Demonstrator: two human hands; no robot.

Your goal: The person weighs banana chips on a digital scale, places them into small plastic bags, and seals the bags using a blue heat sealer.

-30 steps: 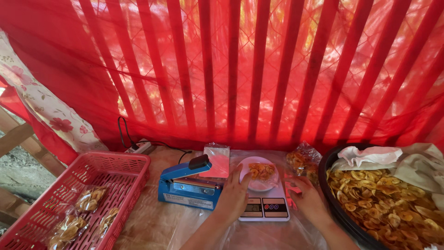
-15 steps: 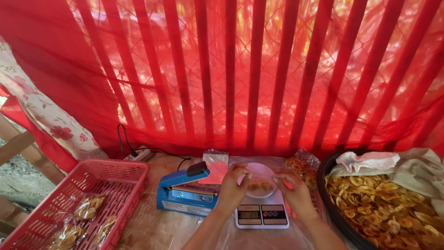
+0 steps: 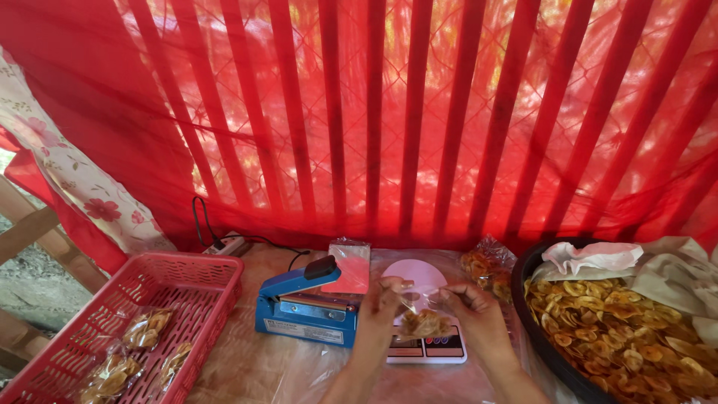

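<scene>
Left hand, right hand: fingers pinch chip bag above scale | keep mouth flat, level | sealer beside.

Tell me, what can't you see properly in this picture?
- Scale display, head view: the small bag of chips and both hands hide part of it, and it is too small to read.
- Big bowl of chips: cut off by the right and bottom edges.
- Red basket: cut off at the bottom-left corner.
- Left hand and right hand: their palms face away.
</scene>
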